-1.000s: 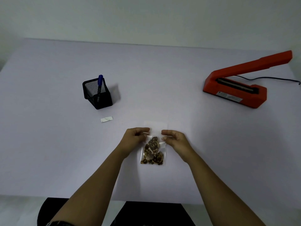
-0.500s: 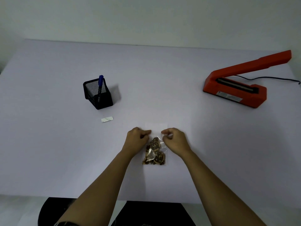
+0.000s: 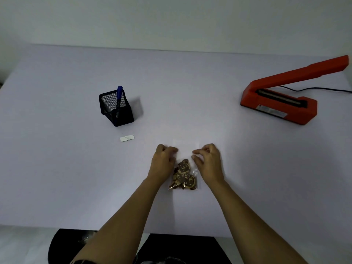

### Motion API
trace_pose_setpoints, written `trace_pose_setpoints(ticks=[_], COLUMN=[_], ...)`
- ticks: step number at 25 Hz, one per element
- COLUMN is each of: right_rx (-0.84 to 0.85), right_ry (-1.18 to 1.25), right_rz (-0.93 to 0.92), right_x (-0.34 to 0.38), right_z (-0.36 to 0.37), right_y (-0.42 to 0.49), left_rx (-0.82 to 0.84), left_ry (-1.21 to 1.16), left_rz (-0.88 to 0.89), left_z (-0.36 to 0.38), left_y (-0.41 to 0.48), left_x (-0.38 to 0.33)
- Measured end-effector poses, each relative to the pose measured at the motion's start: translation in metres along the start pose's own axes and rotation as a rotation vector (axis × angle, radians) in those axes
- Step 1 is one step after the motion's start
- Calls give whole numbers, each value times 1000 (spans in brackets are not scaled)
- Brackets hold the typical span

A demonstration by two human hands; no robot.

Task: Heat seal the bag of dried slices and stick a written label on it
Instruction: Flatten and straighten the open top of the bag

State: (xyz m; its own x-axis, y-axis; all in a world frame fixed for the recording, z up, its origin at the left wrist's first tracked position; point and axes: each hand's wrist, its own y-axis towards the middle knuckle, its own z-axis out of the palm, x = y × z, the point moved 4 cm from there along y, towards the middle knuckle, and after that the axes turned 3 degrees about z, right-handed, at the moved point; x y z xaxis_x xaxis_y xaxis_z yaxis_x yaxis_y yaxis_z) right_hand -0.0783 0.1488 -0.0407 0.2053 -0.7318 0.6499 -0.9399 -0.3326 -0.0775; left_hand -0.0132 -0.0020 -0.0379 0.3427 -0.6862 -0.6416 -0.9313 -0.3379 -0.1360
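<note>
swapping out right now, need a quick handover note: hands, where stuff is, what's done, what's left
Left hand pinches the bag's upper left edge; right hand pinches its upper right edge.
The bag lies on the table near the front, its top pointing away.
Sealer: far right, arm raised, nothing in it.
Label: loose on the table, left of the bag. Pen stands in the holder behind it.
Done: nothing sealed or stuck yet.
Left: seal the bag, write the label, stick it on.
</note>
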Motion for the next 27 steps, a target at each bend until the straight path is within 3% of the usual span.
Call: trace_pose_setpoints(ticks=[5, 13, 18, 21, 27], right_rx=[156, 246, 314, 248, 240], right_ry=[-179, -172, -121, -76, -183], right_rz=[-302, -226, -100, -21, -74], right_x=[13, 10, 6, 10, 11], right_z=[2, -3, -6, -4, -3], right_y=[3, 16, 23, 25, 24], left_rx=[80, 216, 295, 332, 358], left_ry=[99, 229, 252, 273, 299], left_rz=[231, 381, 303, 273, 271], left_z=[1, -1, -7, -5, -6], left_y=[2, 19, 33, 35, 34], left_x=[-8, 2, 5, 4, 6])
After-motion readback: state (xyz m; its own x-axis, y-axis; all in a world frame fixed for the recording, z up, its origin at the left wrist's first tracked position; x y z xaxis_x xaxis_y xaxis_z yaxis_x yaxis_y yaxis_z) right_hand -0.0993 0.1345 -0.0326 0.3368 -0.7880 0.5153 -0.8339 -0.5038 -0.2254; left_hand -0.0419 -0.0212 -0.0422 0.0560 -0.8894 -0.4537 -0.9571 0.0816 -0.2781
